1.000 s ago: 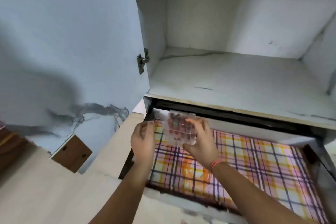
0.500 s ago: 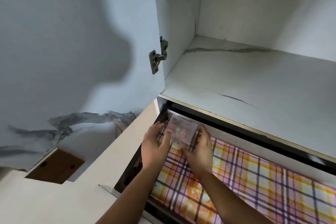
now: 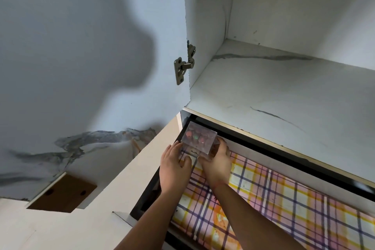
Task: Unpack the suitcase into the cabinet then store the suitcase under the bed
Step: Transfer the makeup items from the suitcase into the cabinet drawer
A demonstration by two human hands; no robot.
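A small clear plastic box (image 3: 199, 140) with coloured items inside sits at the far left corner of the open drawer (image 3: 284, 199), which is lined with pink, yellow and purple plaid paper. My right hand (image 3: 218, 161) grips the box's right side, fingers curled round it. My left hand (image 3: 174, 165) is at the box's left side, fingers bent against its lower edge. The suitcase is not in sight.
Above the drawer is a bare white marbled cabinet shelf (image 3: 284, 91). The open cabinet door (image 3: 91, 57) stands at the left with a metal hinge (image 3: 183, 65). A pale side panel (image 3: 138, 168) flanks the drawer's left edge.
Both hands carried the box from above the drawer's front down and back into its far left corner. The camera has moved closer and tilted down.
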